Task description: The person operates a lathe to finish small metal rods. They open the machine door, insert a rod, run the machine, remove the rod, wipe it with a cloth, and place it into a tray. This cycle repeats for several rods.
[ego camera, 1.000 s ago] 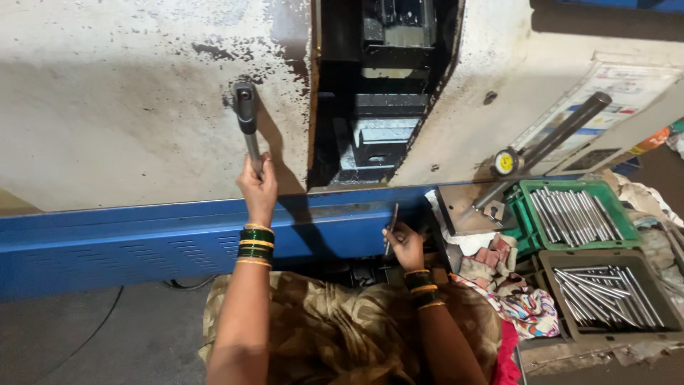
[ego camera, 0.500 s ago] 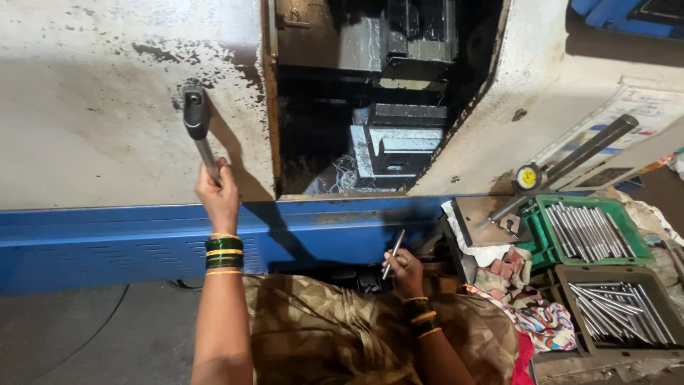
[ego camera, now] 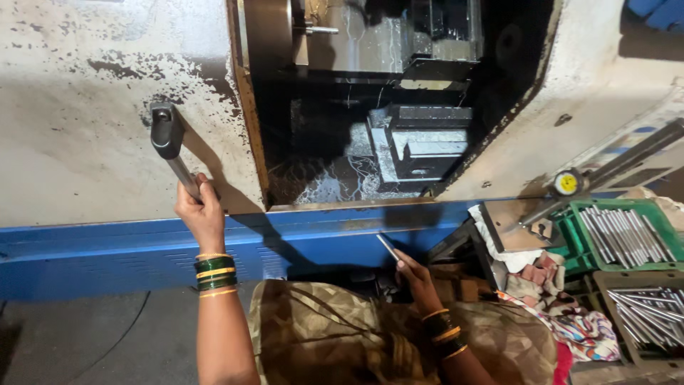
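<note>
My left hand grips the metal handle of a white sliding machine door. The door stands slid aside, and the dark machine interior shows, with steel blocks and metal chips. My right hand holds a thin metal rod low, in front of the blue base panel. Both wrists wear bangles.
A green crate with several metal rods stands at the right, with a second tray of rods below it. A yellow dial gauge, a small metal plate and coloured cloths lie beside them. My patterned clothing fills the bottom middle.
The door with its handle has slid to the left under my left hand, and the opening is wider. My right hand still holds the rod low.
</note>
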